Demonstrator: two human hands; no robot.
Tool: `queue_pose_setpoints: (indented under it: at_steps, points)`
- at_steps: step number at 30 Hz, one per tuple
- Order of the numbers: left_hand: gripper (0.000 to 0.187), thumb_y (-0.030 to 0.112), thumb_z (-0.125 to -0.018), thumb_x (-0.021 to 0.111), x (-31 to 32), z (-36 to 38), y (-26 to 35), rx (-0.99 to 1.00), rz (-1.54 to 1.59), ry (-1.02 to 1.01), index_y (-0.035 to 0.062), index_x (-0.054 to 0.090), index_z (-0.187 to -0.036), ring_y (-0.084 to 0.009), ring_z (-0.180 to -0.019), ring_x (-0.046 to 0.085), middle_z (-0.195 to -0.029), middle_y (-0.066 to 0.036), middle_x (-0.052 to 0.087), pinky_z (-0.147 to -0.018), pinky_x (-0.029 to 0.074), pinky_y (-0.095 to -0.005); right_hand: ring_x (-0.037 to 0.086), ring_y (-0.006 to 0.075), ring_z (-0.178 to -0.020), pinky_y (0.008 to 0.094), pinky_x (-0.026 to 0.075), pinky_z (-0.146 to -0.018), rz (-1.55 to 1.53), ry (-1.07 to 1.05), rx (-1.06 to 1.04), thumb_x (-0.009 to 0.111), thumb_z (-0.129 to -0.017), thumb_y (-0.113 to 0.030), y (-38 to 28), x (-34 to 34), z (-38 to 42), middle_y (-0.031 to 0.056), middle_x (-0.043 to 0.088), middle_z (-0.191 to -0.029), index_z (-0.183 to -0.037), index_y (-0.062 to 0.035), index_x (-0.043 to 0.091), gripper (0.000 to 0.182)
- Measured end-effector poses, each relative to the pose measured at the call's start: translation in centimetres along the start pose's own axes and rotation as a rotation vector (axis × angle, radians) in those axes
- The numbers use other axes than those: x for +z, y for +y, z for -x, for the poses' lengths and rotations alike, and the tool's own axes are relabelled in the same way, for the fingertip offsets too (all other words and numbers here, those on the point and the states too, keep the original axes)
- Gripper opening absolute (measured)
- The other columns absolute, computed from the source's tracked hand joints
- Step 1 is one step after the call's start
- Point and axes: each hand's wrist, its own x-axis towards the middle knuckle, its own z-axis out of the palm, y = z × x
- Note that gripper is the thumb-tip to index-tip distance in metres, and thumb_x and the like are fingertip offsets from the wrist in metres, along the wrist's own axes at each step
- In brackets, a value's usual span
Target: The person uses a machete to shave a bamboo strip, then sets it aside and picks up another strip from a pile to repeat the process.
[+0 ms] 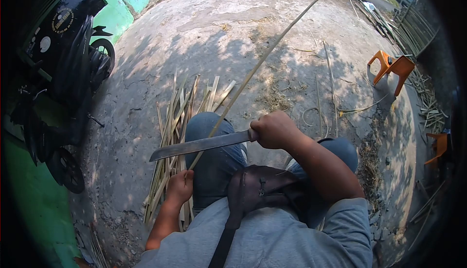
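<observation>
My right hand (276,130) is closed round the handle of a machete (204,144), its long blade pointing left across my knee. Under the blade runs a long thin bamboo strip (258,67), slanting up and away to the far right. Its near end sits in my closed left hand (180,186), a little below the blade. The blade crosses the strip just above that hand. Beside my left leg lies a pile of split bamboo strips (168,127), partly hidden by my knee and forearm.
On the left a black motorcycle (63,98) stands by a green wall (29,200). An orange plastic chair (393,68) is at the right, with more bamboo strips (428,102) behind it. Shavings (277,98) and loose strips lie on the concrete ground (194,25).
</observation>
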Motion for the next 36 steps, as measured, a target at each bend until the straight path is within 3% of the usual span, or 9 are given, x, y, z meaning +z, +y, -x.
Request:
queue_pose_setpoints:
  at_steps: [8, 22, 26, 32, 36]
  points:
    - [0.067, 0.059, -0.108, 0.043, 0.5, -0.2, -0.7, -0.020, 0.036, -0.004, -0.0015, 0.063, -0.085, -0.0553, -0.084, 0.062, -0.077, -0.031, 0.061, -0.066, 0.047, -0.0568, 0.071, 0.0367, -0.070, 0.0490, 0.056, -0.066, 0.028, 0.020, 0.000, 0.069, -0.080, -0.024, 2.1, 1.1, -1.3, 0.0125, 0.070, -0.072, -0.079, -0.0127, 0.073, 0.012]
    - [0.070, 0.061, -0.107, 0.044, -0.7, -0.2, 1.5, -0.062, 0.062, -0.045, -0.0029, 0.065, -0.090, -0.0545, -0.084, 0.064, -0.080, -0.030, 0.065, -0.070, 0.050, -0.0536, 0.072, 0.0365, -0.071, 0.0499, 0.056, -0.065, 0.019, 0.027, -0.020, 0.068, -0.078, -0.020, 0.0, 0.4, -0.5, 0.0117, 0.071, -0.073, -0.079, -0.0135, 0.072, 0.008]
    - [0.069, 0.059, -0.108, 0.043, -0.4, -0.4, 1.5, -0.075, 0.058, -0.039, -0.0030, 0.064, -0.089, -0.0545, -0.084, 0.064, -0.080, -0.031, 0.065, -0.069, 0.049, -0.0546, 0.072, 0.0373, -0.074, 0.0512, 0.056, -0.066, 0.020, -0.002, 0.108, 0.068, -0.078, -0.020, 2.6, 0.1, -0.9, 0.0131, 0.071, -0.075, -0.079, -0.0139, 0.072, 0.008]
    - [0.067, 0.058, -0.108, 0.044, -0.2, -0.3, 1.2, -0.038, 0.059, -0.005, -0.0023, 0.065, -0.088, -0.0547, -0.083, 0.064, -0.079, -0.031, 0.064, -0.068, 0.049, -0.0550, 0.073, 0.0364, -0.075, 0.0492, 0.057, -0.066, 0.003, 0.055, 0.015, 0.068, -0.079, -0.021, 1.7, -0.1, 0.1, 0.0124, 0.072, -0.075, -0.082, -0.0146, 0.073, 0.009]
    - [0.066, 0.058, -0.108, 0.045, -0.4, -0.4, 1.4, -0.044, 0.030, -0.011, -0.0019, 0.064, -0.088, -0.0550, -0.083, 0.064, -0.079, -0.031, 0.064, -0.069, 0.049, -0.0552, 0.070, 0.0358, -0.068, 0.0501, 0.054, -0.063, 0.018, -0.015, -0.018, 0.069, -0.079, -0.023, -0.5, 0.6, -0.1, 0.0116, 0.067, -0.070, -0.078, -0.0130, 0.069, 0.010]
